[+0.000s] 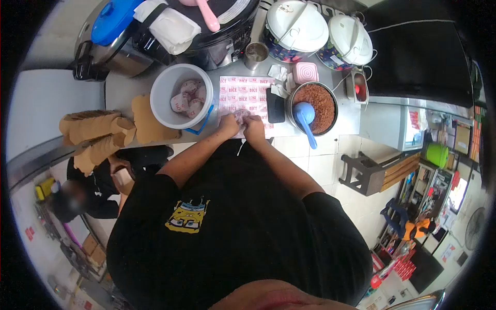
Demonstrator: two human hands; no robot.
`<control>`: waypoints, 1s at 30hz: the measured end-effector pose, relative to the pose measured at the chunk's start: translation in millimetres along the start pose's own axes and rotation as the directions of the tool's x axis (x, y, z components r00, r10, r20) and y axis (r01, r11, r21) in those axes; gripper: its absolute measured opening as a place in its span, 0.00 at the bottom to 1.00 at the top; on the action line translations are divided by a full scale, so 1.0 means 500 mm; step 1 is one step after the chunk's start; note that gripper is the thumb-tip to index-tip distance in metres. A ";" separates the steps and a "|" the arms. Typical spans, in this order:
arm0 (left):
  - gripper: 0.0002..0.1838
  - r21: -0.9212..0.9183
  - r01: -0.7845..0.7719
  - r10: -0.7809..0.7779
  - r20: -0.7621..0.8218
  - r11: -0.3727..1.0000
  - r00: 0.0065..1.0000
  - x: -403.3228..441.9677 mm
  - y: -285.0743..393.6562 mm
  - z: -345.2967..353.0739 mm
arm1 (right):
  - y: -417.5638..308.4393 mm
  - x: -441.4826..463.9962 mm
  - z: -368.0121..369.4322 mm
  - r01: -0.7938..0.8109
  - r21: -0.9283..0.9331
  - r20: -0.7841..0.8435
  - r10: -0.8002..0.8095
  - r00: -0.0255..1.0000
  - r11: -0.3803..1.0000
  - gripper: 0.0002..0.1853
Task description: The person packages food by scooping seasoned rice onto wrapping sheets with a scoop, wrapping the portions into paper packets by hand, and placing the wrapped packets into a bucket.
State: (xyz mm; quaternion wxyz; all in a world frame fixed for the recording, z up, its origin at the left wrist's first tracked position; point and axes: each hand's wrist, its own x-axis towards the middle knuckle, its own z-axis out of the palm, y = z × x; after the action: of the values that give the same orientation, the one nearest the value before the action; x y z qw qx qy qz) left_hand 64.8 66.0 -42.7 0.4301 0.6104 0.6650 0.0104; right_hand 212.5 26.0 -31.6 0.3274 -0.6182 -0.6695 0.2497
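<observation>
Both hands are closed around a small bundle wrapped in printed paper (242,115), my left hand (229,126) on one side and my right hand (253,128) on the other. Beneath them lies a sheet of white paper with red print (243,92) at the counter's front edge. To the left stands a white bucket (156,98) holding several similar paper-wrapped bundles (181,102). On the right, a round metal pot (291,116) contains reddish-brown grains (321,103), and a blue scoop (305,112) rests in it. A black phone (276,106) lies between paper and pot.
Brown cardboard pieces (147,121) sit left of the bucket. Behind are a large black cooker (206,51), a metal cup (256,54), white lidded pots (297,27) and a pink box (306,73). Another person (88,191) is at lower left; a dark stool (361,173) stands right.
</observation>
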 end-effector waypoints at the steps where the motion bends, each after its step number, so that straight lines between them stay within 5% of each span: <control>1: 0.19 0.010 0.000 0.000 0.010 1.000 1.000 -0.005 0.003 -0.002 | 0.006 0.007 -0.005 0.110 -0.105 -0.003 -0.111 0.994 0.988 0.11; 3: 0.17 0.009 -0.029 0.030 -0.025 1.000 0.999 -0.009 0.007 -0.004 | 0.031 0.025 -0.003 0.226 -0.204 0.010 -0.229 0.973 0.953 0.11; 5: 0.15 0.022 -0.066 0.067 -0.054 0.998 0.996 -0.014 0.007 -0.004 | 0.072 0.047 0.012 -0.172 0.086 0.277 0.142 0.950 0.981 0.11; 6: 0.14 0.109 -0.117 0.123 -0.046 0.987 0.991 -0.011 0.007 -0.002 | 0.041 0.068 -0.015 -0.180 -0.025 0.119 0.182 0.976 0.983 0.16; 7: 0.13 0.196 -0.169 0.180 -0.035 0.966 0.983 -0.008 0.013 -0.004 | -0.006 0.091 -0.060 -0.299 0.026 0.096 0.295 0.951 0.954 0.21; 8: 0.13 0.202 -0.174 0.187 -0.045 0.964 0.981 -0.031 0.043 -0.033 | -0.001 0.099 -0.069 -0.258 0.070 0.078 0.252 0.965 0.964 0.22; 10: 0.16 0.286 -0.436 0.506 -0.251 0.853 0.825 -0.141 0.149 -0.133 | -0.017 0.113 -0.112 -0.202 0.114 0.051 0.198 0.979 0.973 0.23; 12: 0.18 0.361 -0.511 0.611 -0.261 0.780 0.748 -0.222 0.225 -0.181 | -0.094 0.134 -0.203 -0.556 0.550 0.540 0.242 0.806 0.623 0.20; 13: 0.21 0.430 -0.570 0.699 -0.247 0.700 0.671 -0.261 0.252 -0.195 | -0.111 0.126 -0.226 -0.542 0.552 0.541 0.223 0.811 0.634 0.20; 17: 0.21 0.507 -0.578 0.743 -0.216 0.640 0.633 -0.393 0.320 -0.225 | -0.201 0.057 -0.331 -0.554 0.615 0.470 0.303 0.829 0.561 0.10; 19: 0.22 0.521 -0.628 0.782 -0.133 0.577 0.609 -0.461 0.336 -0.236 | -0.271 -0.004 -0.392 -0.653 0.635 0.488 0.440 0.754 0.414 0.11; 21: 0.25 0.425 -0.677 0.778 -0.119 0.601 0.617 -0.499 0.339 -0.250 | -0.307 -0.051 -0.438 -0.618 0.755 0.551 0.302 0.778 0.218 0.15; 22: 0.26 0.308 -0.710 0.774 -0.236 0.633 0.588 -0.523 0.347 -0.252 | -0.286 -0.071 -0.445 -0.574 0.817 0.576 0.096 0.812 -0.051 0.20; 23: 0.27 0.186 -0.744 0.751 -0.349 0.642 0.561 -0.542 0.351 -0.251 | -0.291 -0.084 -0.457 -0.574 0.817 0.576 0.081 0.813 -0.050 0.20; 25: 0.26 0.087 -0.732 0.692 -0.418 0.675 0.589 -0.568 0.348 -0.234 | -0.305 -0.120 -0.475 -0.550 0.675 0.559 -0.144 0.816 -0.492 0.25; 27: 0.23 -0.263 -0.656 0.537 -0.404 0.707 0.741 -0.587 0.327 -0.193 | -0.303 -0.164 -0.451 -0.545 0.729 0.516 -0.192 0.835 -0.413 0.31; 29: 0.22 -0.291 -0.670 0.521 -0.449 0.682 0.726 -0.593 0.299 -0.149 | -0.307 -0.202 -0.434 -0.537 0.717 0.535 -0.142 0.833 -0.445 0.34; 30: 0.24 -0.158 -0.637 0.539 -0.403 0.755 0.739 -0.600 0.289 -0.144 | -0.297 -0.211 -0.426 -0.536 0.686 0.558 -0.117 0.822 -0.493 0.32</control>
State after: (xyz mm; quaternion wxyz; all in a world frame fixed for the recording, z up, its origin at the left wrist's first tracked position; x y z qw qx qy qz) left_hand 104.1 -106.5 248.6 0.3686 0.7109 0.4890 0.3458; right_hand 275.2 -110.2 205.4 0.4803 -0.1160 -0.0268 0.8690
